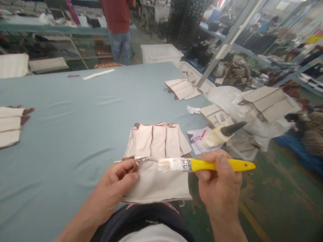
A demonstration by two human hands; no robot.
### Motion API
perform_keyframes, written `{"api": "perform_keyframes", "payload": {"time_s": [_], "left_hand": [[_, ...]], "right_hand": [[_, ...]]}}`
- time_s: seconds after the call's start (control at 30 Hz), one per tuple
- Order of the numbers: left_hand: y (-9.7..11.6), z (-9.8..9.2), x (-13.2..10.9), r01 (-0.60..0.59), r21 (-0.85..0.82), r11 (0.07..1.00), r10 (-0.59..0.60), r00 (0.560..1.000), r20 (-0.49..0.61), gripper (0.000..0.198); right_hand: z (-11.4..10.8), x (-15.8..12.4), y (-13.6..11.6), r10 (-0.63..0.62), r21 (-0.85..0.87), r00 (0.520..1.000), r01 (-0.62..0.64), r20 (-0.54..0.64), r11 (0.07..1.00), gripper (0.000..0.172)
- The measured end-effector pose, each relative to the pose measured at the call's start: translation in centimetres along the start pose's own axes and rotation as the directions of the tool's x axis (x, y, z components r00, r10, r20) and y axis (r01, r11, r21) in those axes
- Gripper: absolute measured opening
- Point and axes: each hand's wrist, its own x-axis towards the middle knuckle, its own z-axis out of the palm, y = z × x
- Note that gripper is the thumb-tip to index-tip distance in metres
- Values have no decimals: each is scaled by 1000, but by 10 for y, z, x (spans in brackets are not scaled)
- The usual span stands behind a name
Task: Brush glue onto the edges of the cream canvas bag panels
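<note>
My right hand (219, 181) is closed around the yellow handle of a paintbrush (207, 165). The brush lies level, its bristles pointing left and coated in something white, over the edge of a cream fabric piece (158, 185). My left hand (119, 183) pinches the upper left corner of that piece, thumb against fingers. The fabric's near edge hangs at the table's front, close to my body. Just beyond it lies a stack of cream fabric panels (157, 141) with dark brown seam lines. Whether the bristles touch the fabric, I cannot tell.
A cream container with a black tapered tip (217, 136) stands on papers (196, 139) at the right. More fabric panels lie at the left (10, 126) and far right (180, 88). A metal post (222, 50) rises by the table's right edge. A person (118, 30) stands beyond the blue-green table (75, 111).
</note>
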Motion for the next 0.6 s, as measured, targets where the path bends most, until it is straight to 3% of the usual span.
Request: {"api": "perform_keyframes", "payload": {"time_s": [0.07,0.17,0.37,0.43,0.6], "left_hand": [[3,-1,2,95,-172,981,-91,995,27,37],[8,-1,3,137,-288,948,-104,986,127,44],[16,7,3,188,-355,916,-113,969,220,44],[19,10,4,196,-380,904,-123,970,208,47],[22,13,7,208,-423,882,-137,972,192,47]], "right_hand": [[3,1,-3,-77,7,996,77,42,997,34],[7,1,-5,-210,36,958,207,197,978,29],[7,9,17,-443,-21,751,518,491,855,13],[4,13,23,-473,-59,715,580,516,813,11],[0,15,18,-562,-65,711,642,421,764,18]]}}
